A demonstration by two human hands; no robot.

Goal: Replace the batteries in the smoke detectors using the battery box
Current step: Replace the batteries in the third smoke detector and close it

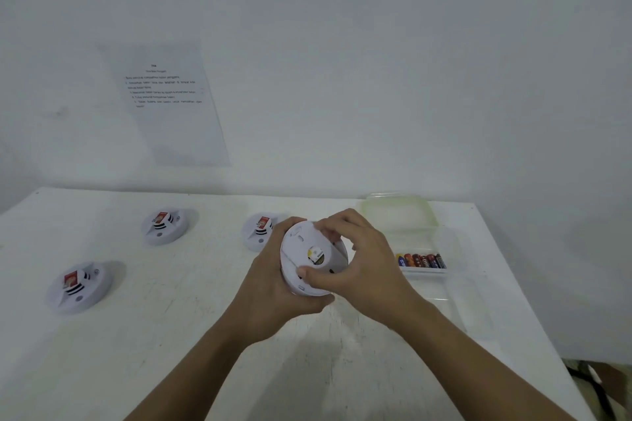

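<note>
Up off the white table, roughly dead centre, sits the round white plastic smoke detector that's being worked on, turned so its back faces the camera and the little square battery bay shows. Left hand cups it from underneath and the left side, fingers wrapped round the rim. Right hand is curled over the top edge with the thumb pressing on the lower back face, so both hands have a proper grip on it and neither is free. Looks like something yellowish is in the bay, but it's too blurry to call it a battery or not. The thing that matters for the next bit, I'd say: the clear plastic battery box lies open just off to the right, and the row of coloured batteries in it sits side by side, long axes pointing roughly away from the person. So the right hand is clearly the nearer one for grabbing a fresh cell, with the left keeping the detector steady. Three more white round detectors lie face-up well apart to the left.
</note>
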